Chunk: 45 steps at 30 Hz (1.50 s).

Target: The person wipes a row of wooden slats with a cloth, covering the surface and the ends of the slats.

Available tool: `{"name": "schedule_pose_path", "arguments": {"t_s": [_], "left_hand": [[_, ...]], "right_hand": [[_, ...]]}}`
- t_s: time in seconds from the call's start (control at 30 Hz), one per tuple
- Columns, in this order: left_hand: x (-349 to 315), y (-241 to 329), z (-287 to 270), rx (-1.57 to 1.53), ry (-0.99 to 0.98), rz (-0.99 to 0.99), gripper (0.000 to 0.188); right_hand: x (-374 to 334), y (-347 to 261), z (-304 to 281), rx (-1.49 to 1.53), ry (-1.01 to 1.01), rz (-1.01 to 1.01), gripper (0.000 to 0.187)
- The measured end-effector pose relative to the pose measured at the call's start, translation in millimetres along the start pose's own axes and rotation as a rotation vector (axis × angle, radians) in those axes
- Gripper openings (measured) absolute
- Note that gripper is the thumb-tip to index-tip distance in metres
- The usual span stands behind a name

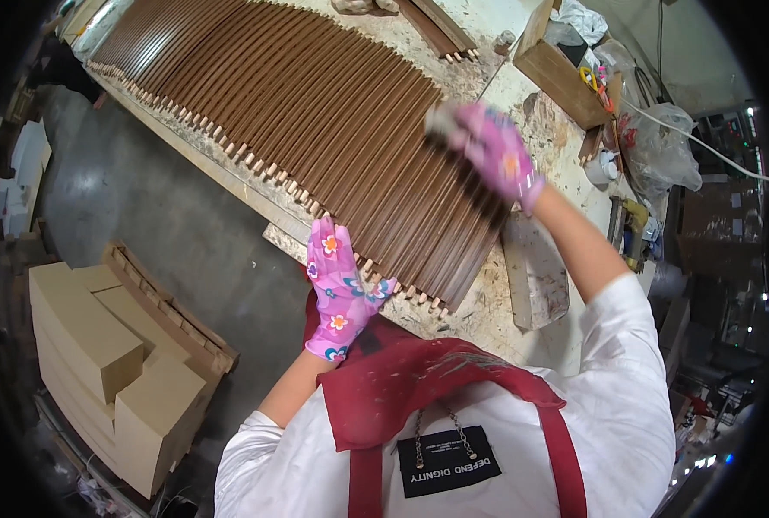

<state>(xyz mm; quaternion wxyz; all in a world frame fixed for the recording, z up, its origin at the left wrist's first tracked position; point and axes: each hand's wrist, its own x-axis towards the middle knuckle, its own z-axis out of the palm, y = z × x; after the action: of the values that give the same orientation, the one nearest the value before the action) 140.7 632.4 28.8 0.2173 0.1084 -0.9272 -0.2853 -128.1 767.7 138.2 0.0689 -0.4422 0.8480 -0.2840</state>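
A long row of dark brown wooden slats (306, 104), with pale dowels at their ends, lies side by side across the workbench (479, 302). My left hand (339, 289), in a pink flowered glove, rests along the near ends of the slats, by the dowels. Its fingers point away from me and the thumb is spread to the right. Above the right part of the row is my right hand (492, 151), in a matching glove and smeared by motion. Its fingers close on a greyish-white pad (441, 121), whose exact kind is blurred, at the slats' surface.
At the back right stands a wooden box (566, 78) with bags and scissors. A white cup (602, 167) and a clear plastic bag (665, 147) sit nearby. More brown pieces (436, 30) lie at the back. Tan curved blocks (117, 363) are stacked at lower left.
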Motion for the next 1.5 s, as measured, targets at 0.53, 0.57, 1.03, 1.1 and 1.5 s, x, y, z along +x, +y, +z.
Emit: {"name": "schedule_pose_path", "arguments": {"t_s": [0.53,0.57,1.03,1.1,1.5], "left_hand": [[-0.3,0.2,6.3,-0.019,0.008,-0.023,0.107],[-0.5,-2.5,8.7,-0.005,0.003,-0.03,0.108],[-7.4,-3.5,7.6,-0.035,0.0,-0.008,0.108],[-7.5,-7.3,9.0,0.013,0.04,0.012,0.108],[-0.5,3.2,3.4,-0.024,0.017,0.004,0.101]], "right_hand": [[-16.5,-41.4,55.1,-0.206,-0.156,-0.107,0.025],[-41.3,-48.5,76.7,0.118,-0.234,0.016,0.034],[-64.2,-12.9,73.7,0.098,0.125,-0.068,0.01],[-98.4,-58.5,75.2,-0.19,-0.079,-0.43,0.018],[-116.2,6.6,84.5,0.586,-0.058,-0.01,0.011]]}}
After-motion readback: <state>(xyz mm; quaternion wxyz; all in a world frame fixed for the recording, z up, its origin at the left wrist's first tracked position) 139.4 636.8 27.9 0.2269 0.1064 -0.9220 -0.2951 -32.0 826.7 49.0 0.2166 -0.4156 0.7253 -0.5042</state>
